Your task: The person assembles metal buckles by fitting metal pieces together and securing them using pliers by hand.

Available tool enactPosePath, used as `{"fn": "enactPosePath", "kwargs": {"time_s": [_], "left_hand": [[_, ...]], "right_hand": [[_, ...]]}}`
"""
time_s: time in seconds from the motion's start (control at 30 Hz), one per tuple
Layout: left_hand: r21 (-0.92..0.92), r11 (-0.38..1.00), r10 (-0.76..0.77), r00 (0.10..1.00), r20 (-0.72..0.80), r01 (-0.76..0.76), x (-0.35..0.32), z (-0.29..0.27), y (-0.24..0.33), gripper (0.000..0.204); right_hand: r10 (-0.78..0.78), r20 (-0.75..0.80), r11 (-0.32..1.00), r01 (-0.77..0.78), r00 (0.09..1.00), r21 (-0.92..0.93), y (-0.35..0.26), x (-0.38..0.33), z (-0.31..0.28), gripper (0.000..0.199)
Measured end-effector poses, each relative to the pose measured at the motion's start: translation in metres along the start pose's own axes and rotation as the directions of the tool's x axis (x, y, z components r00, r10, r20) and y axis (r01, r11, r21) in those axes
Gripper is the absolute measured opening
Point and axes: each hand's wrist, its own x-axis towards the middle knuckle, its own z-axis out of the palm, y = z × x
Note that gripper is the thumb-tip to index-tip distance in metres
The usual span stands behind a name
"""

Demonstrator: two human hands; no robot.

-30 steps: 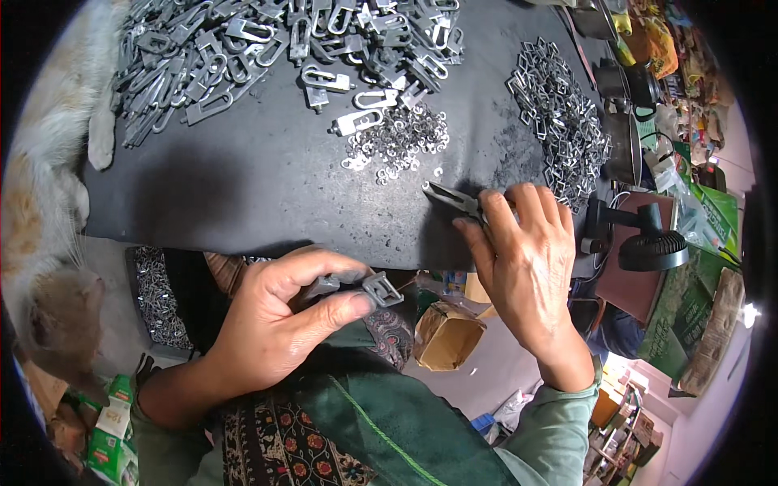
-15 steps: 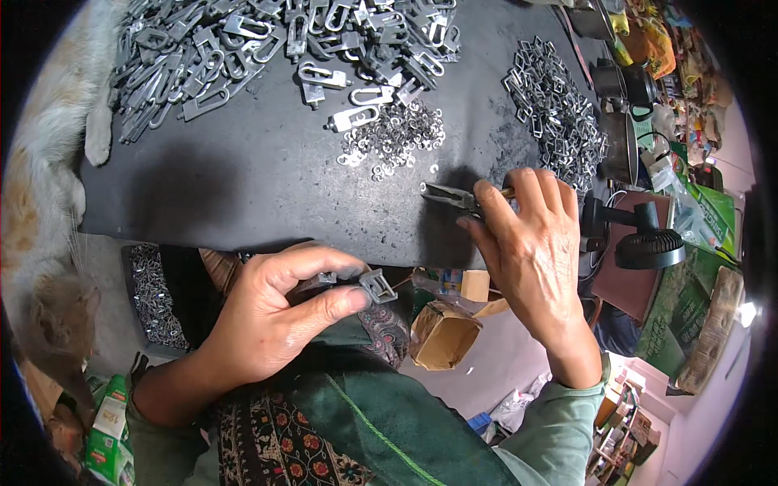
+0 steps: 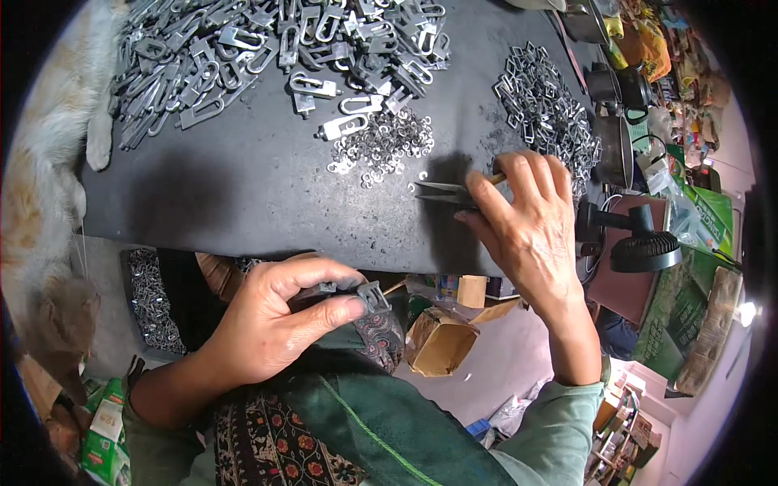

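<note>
My right hand (image 3: pixel 531 215) is closed around a pair of pliers (image 3: pixel 450 193) over the dark tabletop. The jaws point left, with a tiny bright ring (image 3: pixel 412 187) at their tips; whether they grip it I cannot make out. Just beyond lies a heap of small C-shaped metal rings (image 3: pixel 389 146). My left hand (image 3: pixel 284 316), below the table's front edge, pinches a grey metal piece with a square loop (image 3: pixel 374 297) between thumb and fingers. The fingers hide most of that piece.
Long slotted metal clasps (image 3: pixel 243 61) fill the far left of the table (image 3: pixel 267 194). Rectangular metal links (image 3: pixel 551 105) are piled at the far right. A cat (image 3: pixel 49 186) lies along the left edge. A small black fan (image 3: pixel 644 251) and a cardboard box (image 3: pixel 442 340) are on the right.
The whole view has shifted slightly. My right hand and the pliers stay near the same tiny ring, the jaws a little differently angled. My left hand still pinches the metal piece.
</note>
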Motion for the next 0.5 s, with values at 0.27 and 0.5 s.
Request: {"fn": "enactPosePath", "kwargs": {"time_s": [0.27, 0.5], "left_hand": [[0.001, 1.000, -0.019, 1.000, 0.017, 0.019, 0.0002, 0.0010, 0.0018, 0.021], [0.035, 0.999, 0.007, 1.000, 0.027, -0.008, 0.0015, -0.0011, 0.0004, 0.021]], "right_hand": [[-0.053, -0.035, 0.998, 0.052, 0.998, -0.036, 0.0068, 0.0055, 0.0081, 0.035], [-0.084, -0.033, 0.996, 0.084, 0.996, -0.020, 0.0089, 0.0090, 0.0074, 0.034]]}}
